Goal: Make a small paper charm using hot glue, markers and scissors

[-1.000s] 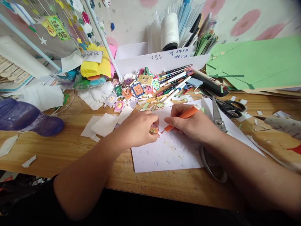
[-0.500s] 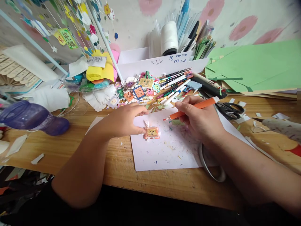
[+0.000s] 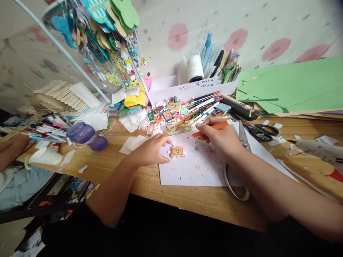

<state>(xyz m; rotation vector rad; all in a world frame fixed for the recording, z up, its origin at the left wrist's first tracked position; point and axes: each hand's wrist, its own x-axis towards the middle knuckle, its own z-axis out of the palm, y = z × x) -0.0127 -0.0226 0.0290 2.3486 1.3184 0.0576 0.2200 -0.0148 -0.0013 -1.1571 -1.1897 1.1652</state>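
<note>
In my right hand (image 3: 221, 137) is an orange felt-tip pen (image 3: 210, 129), gripped by the fingers with its tip pointing left over a white paper sheet (image 3: 184, 175). Small coloured specks dot that sheet. A small orange-bordered paper piece (image 3: 177, 151) with a drawn face lies on the sheet's left part. Just left of it my left hand (image 3: 151, 150) has thumb and fingers apart, holding nothing; I cannot tell whether a fingertip touches the piece. Large scissors (image 3: 242, 137) lie partly under my right wrist, one grey handle loop showing below it.
Behind the sheet are a heap of small decorated paper pieces (image 3: 166, 115) and several pens (image 3: 203, 105). Black-handled scissors (image 3: 264, 132) and green paper (image 3: 292, 85) lie right. A purple bottle (image 3: 87, 136) stands left, beyond which another person's arm (image 3: 12, 148) shows. Paper ornaments hang above.
The view has shifted, bringing more of the left side and another person's arm into sight. My left fingers have drawn slightly away from the orange-bordered piece. The pen stays in my right hand.
</note>
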